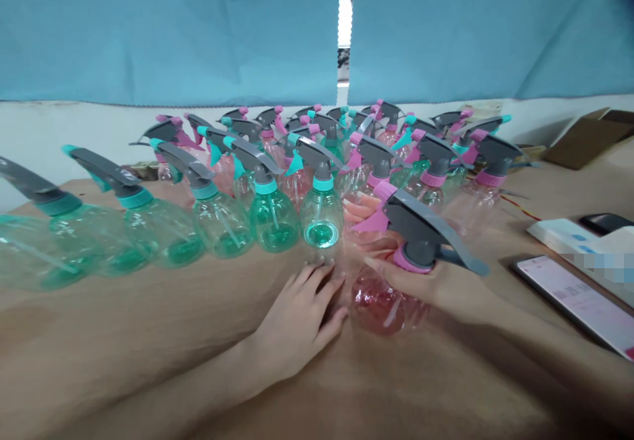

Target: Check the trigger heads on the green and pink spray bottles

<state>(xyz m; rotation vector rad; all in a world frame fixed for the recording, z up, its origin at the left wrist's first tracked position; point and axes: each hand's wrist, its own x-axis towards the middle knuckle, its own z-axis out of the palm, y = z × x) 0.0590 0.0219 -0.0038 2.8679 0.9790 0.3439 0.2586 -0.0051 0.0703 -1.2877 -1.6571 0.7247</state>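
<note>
My right hand [411, 275] is wrapped round the neck of a clear pink spray bottle [379, 301], which has a grey head and a pink trigger and collar. The bottle stands at the front right, close to the table surface. To its left, my left hand [307, 308] lies on the table with the fingers spread and nothing in them. Just beyond its fingertips is a green spray bottle [321, 215] with a teal collar. Farther left runs a row of the same kind, among them another green spray bottle [275, 222].
Behind the front row stand several more pink and green spray bottles. On the right lie a phone [574, 308], a white box [569, 238] and a dark object [607, 224]. A cardboard box [584, 139] is at the back right. A blue curtain [173, 37] hangs behind.
</note>
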